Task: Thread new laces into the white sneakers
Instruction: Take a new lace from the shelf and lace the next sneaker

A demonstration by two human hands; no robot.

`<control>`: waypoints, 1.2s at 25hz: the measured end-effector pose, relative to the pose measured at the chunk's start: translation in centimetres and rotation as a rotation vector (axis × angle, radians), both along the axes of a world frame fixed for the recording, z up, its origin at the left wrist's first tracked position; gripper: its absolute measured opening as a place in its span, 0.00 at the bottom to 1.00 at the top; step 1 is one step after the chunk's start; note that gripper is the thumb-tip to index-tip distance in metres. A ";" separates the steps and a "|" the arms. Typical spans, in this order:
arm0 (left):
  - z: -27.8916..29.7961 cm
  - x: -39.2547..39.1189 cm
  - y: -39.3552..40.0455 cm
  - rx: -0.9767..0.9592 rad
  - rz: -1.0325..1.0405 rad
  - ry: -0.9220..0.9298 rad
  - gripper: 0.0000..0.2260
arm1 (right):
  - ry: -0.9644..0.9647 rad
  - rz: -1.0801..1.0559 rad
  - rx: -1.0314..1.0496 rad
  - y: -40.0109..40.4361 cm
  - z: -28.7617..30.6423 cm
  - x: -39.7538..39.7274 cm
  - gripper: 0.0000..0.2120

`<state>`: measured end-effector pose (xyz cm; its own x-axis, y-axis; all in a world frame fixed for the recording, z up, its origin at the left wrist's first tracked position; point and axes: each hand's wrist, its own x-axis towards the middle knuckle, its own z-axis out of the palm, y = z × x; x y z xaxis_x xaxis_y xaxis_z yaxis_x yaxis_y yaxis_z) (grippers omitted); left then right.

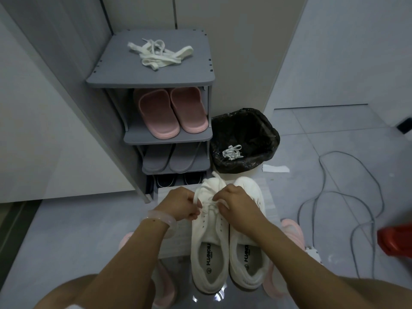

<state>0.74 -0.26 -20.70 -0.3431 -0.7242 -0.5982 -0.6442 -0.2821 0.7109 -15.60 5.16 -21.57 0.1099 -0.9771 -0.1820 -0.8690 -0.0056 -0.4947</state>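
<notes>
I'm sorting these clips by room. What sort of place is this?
Probably a home entryway: a grey shoe rack holding pink slippers, a lined waste bin beside it, and white sneakers on the tiled floor.

1. 2 white sneakers stand side by side on the floor: the left sneaker [209,248] and the right sneaker [248,246].
2. 2 hands work at the left sneaker: the left hand [182,205] and the right hand [234,204], each pinching the lace [208,205].
3. 1 bracelet [161,217] sits on the left wrist.
4. 1 grey shoe rack [153,81] holds 2 pink slippers [171,113], 2 grey slippers [171,159] and 2 dark shoes [178,180].
5. 1 bundle of white laces [158,54] lies on the rack's top.
6. 1 black-lined bin [244,130] holds 1 small lace bundle [233,152].
7. 1 grey cable [347,197] loops on the floor.
8. 1 red object [396,240] shows at the right edge.
</notes>
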 end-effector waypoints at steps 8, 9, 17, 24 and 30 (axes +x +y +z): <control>-0.9 -0.2 0.1 -0.238 -0.074 -0.169 0.12 | 0.048 0.065 0.016 -0.1 0.1 0.2 0.14; -0.9 -0.3 0.2 -0.262 -0.091 -0.187 0.10 | 0.070 0.098 0.042 0.0 0.0 0.3 0.14; -1.4 -1.1 0.7 -0.366 -0.168 -0.220 0.05 | 0.002 0.056 0.173 0.2 -1.4 0.6 0.17; -2.5 -0.9 0.3 -0.326 -0.142 -0.229 0.06 | -0.213 -0.080 0.274 -0.1 -1.5 0.7 0.16; -2.7 -2.1 1.5 -0.686 -0.465 -0.431 0.08 | -0.192 -0.139 0.288 -0.4 -1.7 1.4 0.14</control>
<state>-1.40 1.25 -23.37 -0.5352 -0.8116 -0.2343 -0.8340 0.4634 0.2997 -14.17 4.79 -23.31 0.0382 -0.8970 -0.4404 -0.7431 0.2691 -0.6126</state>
